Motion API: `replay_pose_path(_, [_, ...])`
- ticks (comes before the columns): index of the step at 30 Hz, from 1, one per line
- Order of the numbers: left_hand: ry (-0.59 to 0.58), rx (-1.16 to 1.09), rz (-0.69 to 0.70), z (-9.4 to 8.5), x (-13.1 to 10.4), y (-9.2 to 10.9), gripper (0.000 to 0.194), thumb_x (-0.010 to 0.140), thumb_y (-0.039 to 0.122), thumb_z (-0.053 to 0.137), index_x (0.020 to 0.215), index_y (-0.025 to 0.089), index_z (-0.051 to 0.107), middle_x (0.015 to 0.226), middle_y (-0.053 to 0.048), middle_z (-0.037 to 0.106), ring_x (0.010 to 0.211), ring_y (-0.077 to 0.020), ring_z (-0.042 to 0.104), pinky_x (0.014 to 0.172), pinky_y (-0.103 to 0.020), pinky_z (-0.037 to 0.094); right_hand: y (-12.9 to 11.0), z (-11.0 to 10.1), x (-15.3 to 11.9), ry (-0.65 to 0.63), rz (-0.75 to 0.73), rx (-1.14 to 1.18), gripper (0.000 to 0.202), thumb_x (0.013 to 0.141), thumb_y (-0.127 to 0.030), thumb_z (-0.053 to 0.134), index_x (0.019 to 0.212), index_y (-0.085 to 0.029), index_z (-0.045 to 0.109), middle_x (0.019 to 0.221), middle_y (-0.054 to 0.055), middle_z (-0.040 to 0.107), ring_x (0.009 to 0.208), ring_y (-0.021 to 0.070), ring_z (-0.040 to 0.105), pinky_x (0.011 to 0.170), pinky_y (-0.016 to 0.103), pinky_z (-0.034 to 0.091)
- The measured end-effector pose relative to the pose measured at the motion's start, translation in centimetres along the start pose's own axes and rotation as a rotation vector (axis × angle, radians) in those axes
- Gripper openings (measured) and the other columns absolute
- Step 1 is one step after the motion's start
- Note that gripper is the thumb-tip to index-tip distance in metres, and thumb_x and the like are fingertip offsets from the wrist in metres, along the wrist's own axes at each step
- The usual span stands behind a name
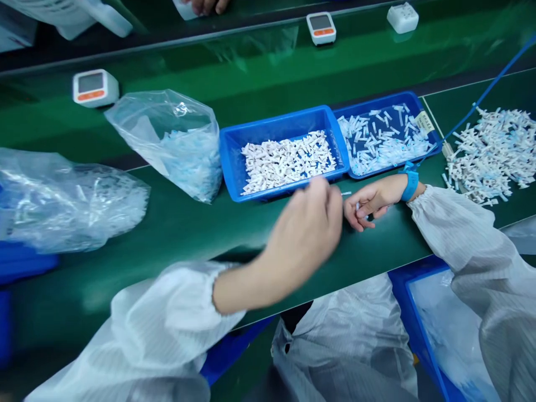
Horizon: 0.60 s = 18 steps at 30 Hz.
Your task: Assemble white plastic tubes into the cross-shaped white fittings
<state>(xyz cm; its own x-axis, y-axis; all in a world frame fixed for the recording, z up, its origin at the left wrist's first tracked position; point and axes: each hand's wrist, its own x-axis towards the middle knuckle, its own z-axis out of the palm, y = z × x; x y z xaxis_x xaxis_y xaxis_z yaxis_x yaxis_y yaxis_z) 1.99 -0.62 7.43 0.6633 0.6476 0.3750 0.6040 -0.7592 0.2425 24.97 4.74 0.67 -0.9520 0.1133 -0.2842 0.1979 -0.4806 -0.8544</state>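
Observation:
My left hand, blurred by motion, hovers over the green bench in front of a blue bin of small white plastic pieces. Its fingers are curled together, and their tips are hidden from me. Close on its right, my right hand has its fingers bent around a small white plastic piece. A blue wrist strap with a cord circles that wrist. Behind it a shallow blue tray carries narrow white and pale-blue tube-like pieces. One thin piece lies on the bench between the hands.
A large heap of white and pale-blue pieces lies at right. Two clear bags of parts stand left. Small white devices with screens sit behind. Another person's hand shows at top. The strap's blue cord crosses the right side.

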Motion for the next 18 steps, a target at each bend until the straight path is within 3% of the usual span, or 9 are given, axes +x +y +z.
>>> replay_pose_path(1, [-0.015,0.138,0.136,0.5,-1.6,1.2,0.017,0.096,0.007,0.036,0.095,0.015,0.050,0.073,-0.002,0.054,0.059,-0.0148,0.048,0.055,-0.029,0.033,-0.1,0.0,0.0,-0.004,0.016,0.009,0.032,0.091,-0.041,0.064,0.102,-0.012,0.054,0.089,0.007,0.064,0.065,0.0073,0.058,0.038,0.014,0.023])
replay_pose_path(3, [-0.036,0.156,0.282,1.6,-4.1,2.5,0.014,0.094,0.009,0.044,0.084,0.016,0.051,0.068,-0.001,0.053,0.058,-0.0152,0.048,0.054,-0.030,0.032,-0.3,0.0,0.0,-0.023,0.050,0.023,0.035,0.088,-0.041,0.068,0.103,-0.013,0.053,0.086,0.007,0.067,0.062,0.0071,0.059,0.037,0.014,0.021])
replay_pose_path(6, [-0.089,0.253,0.369,3.5,-5.6,1.9,0.020,0.094,0.015,0.048,0.074,0.018,0.047,0.064,0.000,0.048,0.054,-0.0158,0.047,0.053,-0.031,0.029,-0.4,0.0,0.0,-0.025,0.097,0.034,0.035,0.085,-0.040,0.072,0.097,-0.014,0.051,0.082,0.005,0.070,0.054,0.0050,0.056,0.037,0.014,0.021])
replay_pose_path(9, [-0.026,0.256,0.401,5.3,-4.9,-0.3,0.024,0.094,0.016,0.049,0.070,0.019,0.046,0.062,0.000,0.047,0.055,-0.0166,0.048,0.055,-0.032,0.029,-0.4,0.1,0.0,-0.002,0.125,0.049,0.035,0.083,-0.038,0.075,0.091,-0.015,0.050,0.077,0.003,0.071,0.049,0.0034,0.053,0.038,0.014,0.023])
replay_pose_path(13, [0.080,0.180,0.413,6.3,-3.5,-2.1,0.030,0.098,0.023,0.045,0.069,0.018,0.048,0.063,-0.001,0.051,0.058,-0.0169,0.050,0.056,-0.031,0.028,-0.5,0.3,-0.1,0.041,0.092,0.011,0.032,0.084,-0.037,0.074,0.087,-0.015,0.051,0.071,0.001,0.070,0.043,0.0019,0.045,0.038,0.014,0.026])
replay_pose_path(18, [0.072,0.177,0.326,6.7,-2.7,-3.1,0.031,0.101,0.028,0.042,0.074,0.017,0.052,0.071,-0.004,0.060,0.062,-0.0174,0.051,0.059,-0.030,0.030,-1.1,0.8,-0.1,0.301,-0.058,-0.100,0.034,0.082,-0.040,0.076,0.082,-0.012,0.057,0.064,-0.001,0.067,0.043,0.0010,0.039,0.040,0.016,0.026])
